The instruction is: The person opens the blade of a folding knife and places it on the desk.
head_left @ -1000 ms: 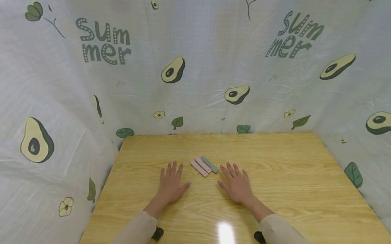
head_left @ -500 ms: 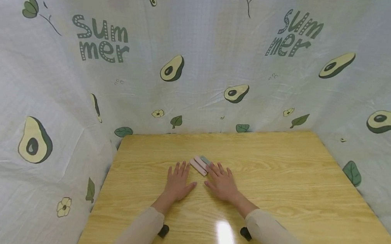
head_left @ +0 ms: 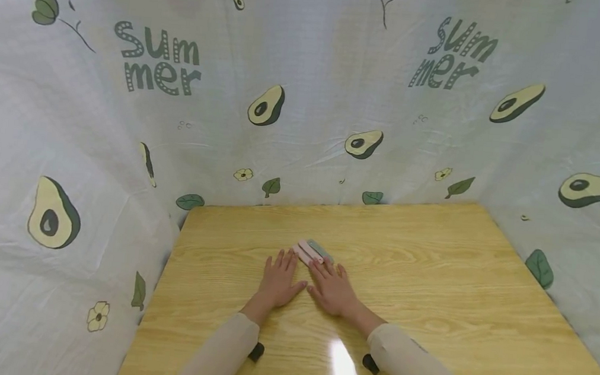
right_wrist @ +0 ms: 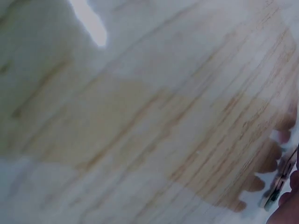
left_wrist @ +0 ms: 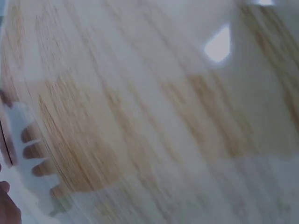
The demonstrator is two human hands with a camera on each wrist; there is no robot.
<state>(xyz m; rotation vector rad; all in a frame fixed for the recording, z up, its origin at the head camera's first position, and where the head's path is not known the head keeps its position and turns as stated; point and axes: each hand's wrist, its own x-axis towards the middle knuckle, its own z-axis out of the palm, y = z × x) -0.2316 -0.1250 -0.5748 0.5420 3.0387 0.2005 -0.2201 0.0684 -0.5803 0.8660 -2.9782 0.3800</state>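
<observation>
Head view: shows left hand (head_left: 278,283) and right hand (head_left: 334,290) at wooden table (head_left: 432,270), fingers straight, slightly spread; pink strips (head_left: 302,254) and grey strip (head_left: 320,249) just beyond, contact unclear. Left wrist view: shows chiefly wooden table, fingers cropped at lower left. Right wrist view: shows strips, blurred, beside fingers at lower right.

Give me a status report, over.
Left hand, right hand: outstretched, gripping nothing. Flat pink bars, flat grey bar: together on yellow wooden table. Right fingertips partly hide bars.
</observation>
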